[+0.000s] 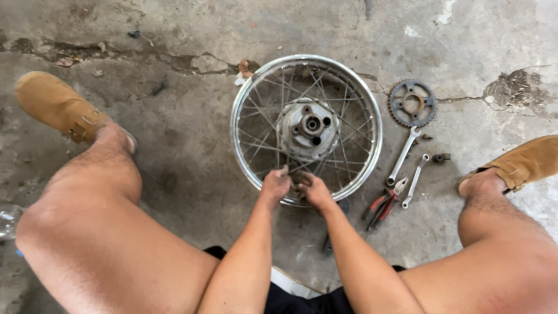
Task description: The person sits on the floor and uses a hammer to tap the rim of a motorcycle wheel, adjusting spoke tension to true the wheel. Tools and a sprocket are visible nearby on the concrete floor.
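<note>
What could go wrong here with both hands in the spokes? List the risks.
1. Both the left hand and right hand work among the thin spokes at the near rim; fingers could get pinched or scraped.
2. The pliers, wrenches and sprocket lie loose beside the right foot, easy to kick.

Shiny silver spoked wheel rim (241, 104) with thin crossing spokes in a woven pattern and a dull grey hub (308, 125) with dark holes. Dark rust-grey toothed sprocket (412, 103). Two silver wrenches (403, 156), pale metal throughout. Pliers (385, 202) with red and black handles. Tan suede shoes (55, 104) with matching straps. Mottled grey concrete floor (174, 35), stained darker in patches and lined with brown cracks. Black shorts (302, 302).
</note>
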